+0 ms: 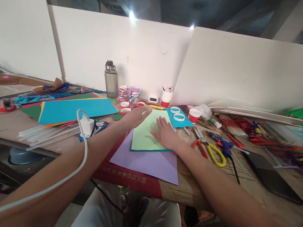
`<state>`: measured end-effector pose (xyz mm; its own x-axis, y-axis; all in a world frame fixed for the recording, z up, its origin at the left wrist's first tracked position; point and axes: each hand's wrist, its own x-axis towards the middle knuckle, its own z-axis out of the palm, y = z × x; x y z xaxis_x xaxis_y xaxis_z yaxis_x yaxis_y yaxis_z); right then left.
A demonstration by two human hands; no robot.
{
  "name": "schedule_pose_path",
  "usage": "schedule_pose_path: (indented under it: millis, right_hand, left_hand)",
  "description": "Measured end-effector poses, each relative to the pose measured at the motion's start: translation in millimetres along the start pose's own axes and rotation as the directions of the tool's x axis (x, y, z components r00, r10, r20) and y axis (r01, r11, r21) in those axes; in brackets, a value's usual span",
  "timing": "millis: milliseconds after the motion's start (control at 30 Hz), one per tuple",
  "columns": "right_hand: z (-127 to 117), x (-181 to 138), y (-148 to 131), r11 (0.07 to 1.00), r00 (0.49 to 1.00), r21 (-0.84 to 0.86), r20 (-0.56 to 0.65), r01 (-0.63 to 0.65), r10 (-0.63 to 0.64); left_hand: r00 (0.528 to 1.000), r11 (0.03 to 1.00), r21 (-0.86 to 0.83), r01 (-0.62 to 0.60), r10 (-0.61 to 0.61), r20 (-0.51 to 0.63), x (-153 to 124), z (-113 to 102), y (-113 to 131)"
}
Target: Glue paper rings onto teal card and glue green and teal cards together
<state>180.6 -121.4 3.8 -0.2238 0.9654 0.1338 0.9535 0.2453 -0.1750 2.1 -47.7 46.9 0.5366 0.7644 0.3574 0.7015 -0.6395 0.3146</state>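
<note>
A light green sheet of paper [145, 138] lies in front of me, with a teal edge showing along its bottom. Beneath it is a purple sheet [147, 166], turned at a slight angle. My right hand [166, 133] rests flat on the green sheet, fingers spread. At that sheet's upper left edge is my left hand [137, 116], its fingers stretched out to the right and nothing visible in them. Just beyond the right hand, a blue sheet [187, 122] carries white paper rings [179, 117].
Yellow-handled scissors [218, 157], a blue glue gun [226, 147] and a black tablet [273, 177] lie at right. Paper cups [194, 114], a bottle [111, 83] and a small clock [153, 99] stand behind. A white cable [83, 150] crosses my left arm; blue paper [74, 110] lies left.
</note>
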Motion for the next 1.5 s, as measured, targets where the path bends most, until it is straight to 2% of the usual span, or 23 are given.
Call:
schedule_pose_path:
  millis: [67, 133, 200, 267, 433, 500, 600, 667, 833, 967, 1033, 1100, 1167, 1233, 1500]
  right_hand:
    - [-1, -4, -6, 0.994, 0.989, 0.003, -0.105, 0.105, -0.104]
    - [1, -8, -12, 0.969, 0.969, 0.035, -0.032, 0.245, -0.244]
    - [5, -11, -15, 0.946, 0.943, 0.087, 0.094, 0.312, -0.32]
    - [7, -12, -15, 0.944, 0.936, 0.121, 0.145, 0.306, -0.322]
    - [3, -14, -12, 0.944, 0.956, 0.151, -0.015, 0.292, -0.293]
    - [3, -15, -12, 0.935, 0.945, 0.142, -0.008, 0.325, -0.327]
    - [4, -18, -14, 0.926, 0.929, 0.124, 0.054, 0.357, -0.365]
    - [6, -18, -16, 0.931, 0.934, 0.115, 0.051, 0.345, -0.353]
    - [2, -16, -13, 0.923, 0.937, 0.191, 0.039, 0.333, -0.347]
    - [-8, -15, 0, 0.925, 0.966, 0.28, -0.079, 0.258, -0.246]
    - [-9, -16, 7, 0.943, 0.973, 0.242, -0.07, 0.229, -0.219]
    - [-6, -17, 10, 0.958, 0.972, 0.176, 0.023, 0.225, -0.232]
    - [-1, -17, 11, 0.964, 0.964, 0.127, 0.105, 0.232, -0.245]
    - [3, -16, 11, 0.968, 0.963, 0.108, 0.126, 0.226, -0.238]
    - [1, -14, 12, 0.965, 0.97, 0.156, 0.089, 0.211, -0.227]
  left_hand:
    - [0.99, 0.997, -0.002, 0.071, -0.071, -0.125, -2, 7, -6]
    - [0.986, 0.995, 0.024, 0.097, -0.093, -0.135, -6, 13, -13]
    - [0.984, 0.995, 0.045, 0.086, -0.078, -0.159, -8, 16, -19]
    - [0.985, 0.997, 0.027, 0.069, -0.064, -0.161, -8, 18, -21]
    - [0.986, 0.998, -0.063, 0.005, -0.015, -0.164, -6, 22, -17]
    - [0.988, 0.998, -0.051, 0.023, -0.031, -0.151, -7, 23, -16]
    - [0.991, 0.995, -0.056, 0.086, -0.092, -0.102, -10, 22, -16]
    - [0.995, 0.995, -0.056, 0.085, -0.088, -0.047, -11, 22, -15]
    - [0.995, 0.996, 0.045, -0.074, 0.071, 0.063, -14, 24, -13]
    - [0.988, 0.978, 0.144, -0.148, 0.141, 0.058, -15, 29, -12]
    - [0.986, 0.969, 0.185, -0.162, 0.153, 0.063, -18, 33, -9]
    - [0.972, 0.956, 0.22, -0.195, 0.159, 0.171, -20, 38, -5]
    - [0.93, 0.944, 0.241, -0.225, 0.135, 0.342, -22, 42, -2]
    - [0.89, 0.938, 0.257, -0.232, 0.098, 0.445, -22, 45, -1]
    - [0.866, 0.924, 0.291, -0.247, 0.077, 0.493, -19, 43, -1]
